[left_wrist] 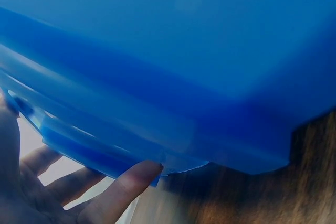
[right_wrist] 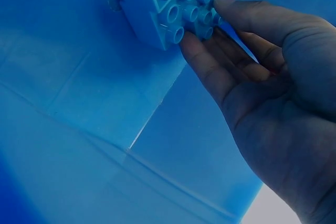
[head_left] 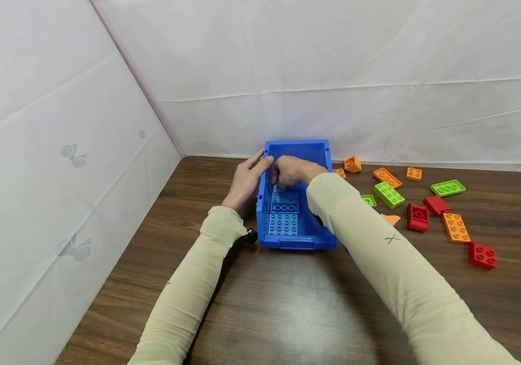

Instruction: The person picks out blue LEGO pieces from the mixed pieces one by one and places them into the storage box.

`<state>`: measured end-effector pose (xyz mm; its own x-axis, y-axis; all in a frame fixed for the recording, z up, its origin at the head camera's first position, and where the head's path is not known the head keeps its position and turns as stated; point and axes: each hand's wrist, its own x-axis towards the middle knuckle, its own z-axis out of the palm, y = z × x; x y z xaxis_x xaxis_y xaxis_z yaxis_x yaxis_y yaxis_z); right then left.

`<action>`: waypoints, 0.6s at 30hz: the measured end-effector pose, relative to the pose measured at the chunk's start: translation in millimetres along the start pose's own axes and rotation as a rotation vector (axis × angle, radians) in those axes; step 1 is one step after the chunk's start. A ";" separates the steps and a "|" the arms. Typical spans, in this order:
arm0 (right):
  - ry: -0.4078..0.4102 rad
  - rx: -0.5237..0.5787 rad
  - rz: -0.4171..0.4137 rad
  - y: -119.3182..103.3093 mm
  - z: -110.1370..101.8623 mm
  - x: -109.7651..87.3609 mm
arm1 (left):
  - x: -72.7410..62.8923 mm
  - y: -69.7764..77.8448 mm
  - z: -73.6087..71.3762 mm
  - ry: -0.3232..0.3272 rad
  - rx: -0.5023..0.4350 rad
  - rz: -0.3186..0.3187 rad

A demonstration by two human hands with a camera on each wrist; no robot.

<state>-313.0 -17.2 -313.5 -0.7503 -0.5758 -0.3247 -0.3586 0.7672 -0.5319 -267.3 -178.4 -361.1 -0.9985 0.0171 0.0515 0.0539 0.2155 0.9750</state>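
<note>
A blue plastic bin [head_left: 297, 244] stands on the table near the back wall. My left hand [head_left: 244, 180] holds its left rim, thumb on top and fingers outside. Inside, blue studded bricks [head_left: 283, 223] stand in a row along the left wall. My right hand [head_left: 291, 170] reaches down into the far left part of the bin. In the right wrist view, its thumb and fingers pinch the end of a blue brick [right_wrist: 184, 11] by the bin wall. From the head view the right hand mostly hides that brick.
To the right of the bin lie several loose bricks: green [head_left: 389, 194], orange [head_left: 455, 227] and red [head_left: 482, 255]. An orange sloped brick [head_left: 352, 164] sits near the bin's far right corner. White sheeting [head_left: 356, 121] hangs behind the table and at its left.
</note>
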 end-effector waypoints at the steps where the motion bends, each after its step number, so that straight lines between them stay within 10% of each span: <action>1: -0.001 0.001 0.003 0.2 -0.1 0.1 | 0.2 0.0 0.3 0.000 -0.001 0.000; 18: 0.015 -0.021 0.007 3.4 -1.4 -3.8 | 3.0 0.5 3.2 -0.013 0.001 -0.014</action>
<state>-312.1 -12.0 -312.9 -0.7609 -0.5664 -0.3166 -0.3647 0.7768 -0.5134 -270.2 -175.1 -361.2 -0.9990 0.0263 0.0349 0.0398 0.2164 0.9755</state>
